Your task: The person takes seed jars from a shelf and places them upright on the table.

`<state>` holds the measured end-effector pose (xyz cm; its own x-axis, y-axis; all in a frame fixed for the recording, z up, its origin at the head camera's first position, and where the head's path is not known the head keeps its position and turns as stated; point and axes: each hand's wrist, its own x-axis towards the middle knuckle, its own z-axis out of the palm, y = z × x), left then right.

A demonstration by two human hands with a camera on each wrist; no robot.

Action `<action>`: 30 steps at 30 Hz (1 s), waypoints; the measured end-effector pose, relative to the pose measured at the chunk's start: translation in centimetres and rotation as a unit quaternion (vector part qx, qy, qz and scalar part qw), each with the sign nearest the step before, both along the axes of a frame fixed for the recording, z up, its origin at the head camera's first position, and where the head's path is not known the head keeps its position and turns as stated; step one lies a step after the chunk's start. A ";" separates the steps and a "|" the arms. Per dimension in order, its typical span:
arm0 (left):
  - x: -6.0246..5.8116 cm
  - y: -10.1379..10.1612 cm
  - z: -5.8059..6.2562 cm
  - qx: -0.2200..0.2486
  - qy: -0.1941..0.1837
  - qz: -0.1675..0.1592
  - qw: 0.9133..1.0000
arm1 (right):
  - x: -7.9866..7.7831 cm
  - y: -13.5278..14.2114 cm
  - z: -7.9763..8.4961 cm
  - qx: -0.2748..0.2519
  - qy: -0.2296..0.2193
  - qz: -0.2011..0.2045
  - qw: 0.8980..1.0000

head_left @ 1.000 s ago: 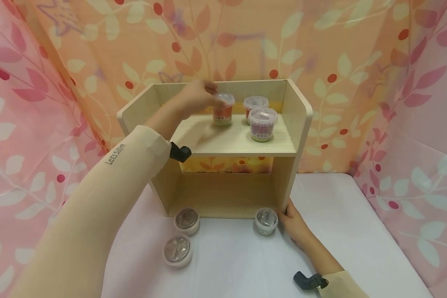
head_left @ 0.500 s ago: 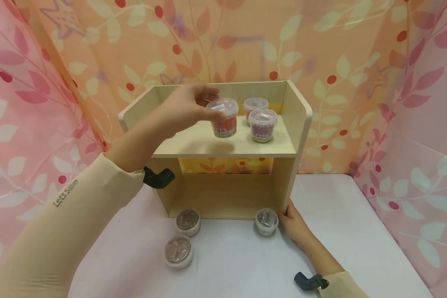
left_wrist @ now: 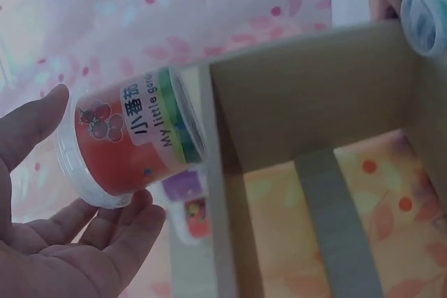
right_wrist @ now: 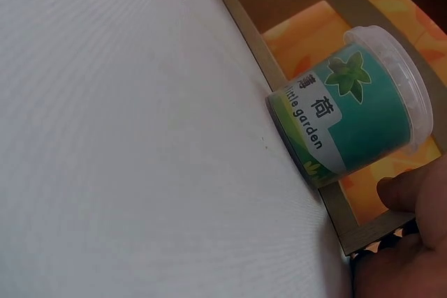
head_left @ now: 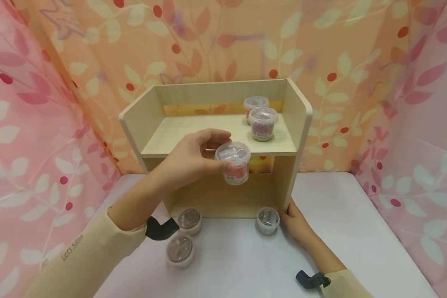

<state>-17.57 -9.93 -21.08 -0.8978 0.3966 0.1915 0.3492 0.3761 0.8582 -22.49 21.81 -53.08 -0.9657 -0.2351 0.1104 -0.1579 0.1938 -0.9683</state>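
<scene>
Grip of the left hand [head_left: 191, 159]: thumb on the near side and fingers behind, clamped on a red-labelled plastic cup [head_left: 237, 173] close to its clear lid. Cup and hand hang in the air just in front of the upper shelf [head_left: 179, 130] of a pale wooden shelf unit [head_left: 138, 116]; the cup is nearly upright. Tomatoes are printed on its label. Right hand [head_left: 294, 223] holds the lower front corner of the unit's right side, thumb and fingers pinching the panel.

Handling it well probably means keeping the cup level, squeezing the body rather than trusting the lid, and staying clear of the shelf's front edge. A steady right hand should help keep the unit from shifting.

Two lidded cups stand at the right end of the upper shelf: a purple-labelled cup [head_left: 263, 127] in front of another red-labelled cup [head_left: 254, 106]. On the white surface [head_left: 328, 231], a teal-labelled mint cup [right_wrist: 363, 109] stands just beside the right hand. Near the unit's left front corner sit two lidded tubs, a rear tub [head_left: 189, 219] and a front tub [head_left: 180, 249]; something brownish-grey shows through their lids. Glare hides what the held cup contains.
</scene>
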 end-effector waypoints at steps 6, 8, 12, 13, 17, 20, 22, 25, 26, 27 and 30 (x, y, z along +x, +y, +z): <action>1.4 0.8 -3.2 0.009 0.004 -0.003 1.000 | -0.1 0.0 -0.2 0.004 0.000 0.000 1.000; 1.8 1.1 -4.0 0.003 0.018 -0.003 1.000 | 0.0 0.0 -0.2 0.004 -0.006 -0.004 1.000; 2.6 1.9 -5.8 -0.001 0.050 -0.003 0.999 | 0.0 -0.1 -0.2 0.008 -0.011 -0.006 1.000; 2.8 2.1 -6.3 0.004 0.055 -0.005 0.998 | -0.1 0.0 -0.2 0.009 -0.012 -0.008 1.000; 3.6 3.0 -8.7 0.017 0.059 -0.007 0.998 | -0.2 0.0 -0.2 0.012 -0.009 -0.012 1.000; 4.2 3.6 -10.9 0.023 0.047 -0.011 0.999 | -0.2 0.0 -0.2 0.012 -0.008 -0.012 1.000; 4.5 3.9 -12.2 0.026 0.036 -0.013 0.999 | -0.2 0.0 -0.1 0.012 -0.009 -0.010 1.000; 4.8 4.3 -14.0 0.026 0.030 -0.014 0.999 | -0.2 0.1 0.0 0.011 -0.010 -0.010 1.000; 4.8 4.4 -14.5 0.025 0.033 -0.013 0.999 | -0.2 0.1 0.0 0.012 -0.009 -0.010 1.000; 5.0 4.6 -15.0 0.023 0.033 -0.012 0.999 | -0.2 0.1 0.1 0.010 -0.011 -0.009 1.000; 5.3 5.0 -16.7 0.022 0.034 -0.006 0.999 | -0.1 0.1 0.1 0.009 -0.008 -0.007 1.000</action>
